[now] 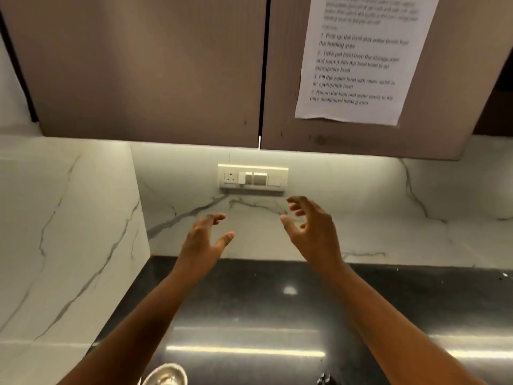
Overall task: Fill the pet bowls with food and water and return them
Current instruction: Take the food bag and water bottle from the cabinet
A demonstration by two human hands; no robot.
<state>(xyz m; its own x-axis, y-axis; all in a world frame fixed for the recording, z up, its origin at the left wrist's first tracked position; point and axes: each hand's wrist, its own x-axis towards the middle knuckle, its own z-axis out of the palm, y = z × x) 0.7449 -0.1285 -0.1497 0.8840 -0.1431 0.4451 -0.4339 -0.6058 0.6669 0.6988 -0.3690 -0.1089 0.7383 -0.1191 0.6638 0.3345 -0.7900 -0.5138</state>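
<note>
Steel bowl: metal pet bowl (166, 375) at bottom edge of view, only its rim showing, sitting on the counter just left of centre, below the left forearm; contents cannot tell.
Left hand: left hand (204, 243) raised above the counter, palm facing right, fingers (218, 218) spread wide and slightly curled, holding nothing.
Right hand: right hand (313, 232) raised at similar height, palm facing left, fingers (298, 202) spread wide and curled, holding nothing.
Hands relation: apart from each other, palms facing inward across a gap; both well above and away from the bowl.
Counter: dark polished stone counter (249, 315), glossy, streaks of light reflected on it.
Small dark item: dark object (324, 380) at bottom edge right of the bowl, too cut off to identify.
Backsplash: white marble with grey veins (374, 204) behind the hands; same marble on the side wall at left.
Switch plate: cream socket and switch panel (253, 177) on the backsplash, just above the gap between the hands.
Cabinets: two brown upper cabinet doors (138, 65), closed, dark seam between them.
Paper: printed instruction sheet (361, 59) stuck on the right door, numbered steps, text blurred.
</note>
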